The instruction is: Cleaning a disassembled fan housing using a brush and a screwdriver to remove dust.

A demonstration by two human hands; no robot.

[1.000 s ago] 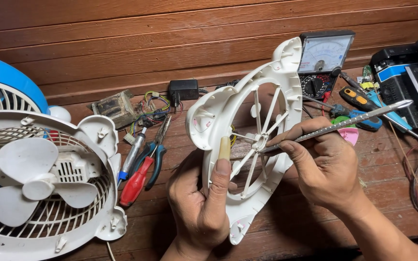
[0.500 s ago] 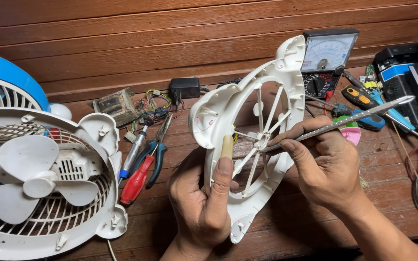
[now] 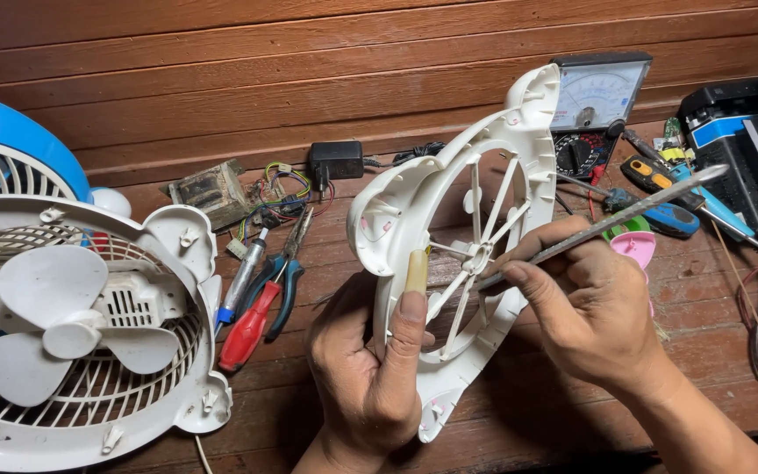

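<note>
Thin white plastic fan grille frame (image 3: pixel 449 254), propped on edge mid-bench. Probably light but flexy, spokes easy to snap, so best gripped by the thick outer rim. Left hand (image 3: pixel 370 377) clamped round that rim; right hand (image 3: pixel 589 307) pinching a slim metal tool (image 3: pixel 607 224) at the hub.

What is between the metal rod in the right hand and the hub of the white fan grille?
Nothing visible. The right hand holds the metal rod with its tip at the hub of the fan grille, which the left hand holds upright.
</note>
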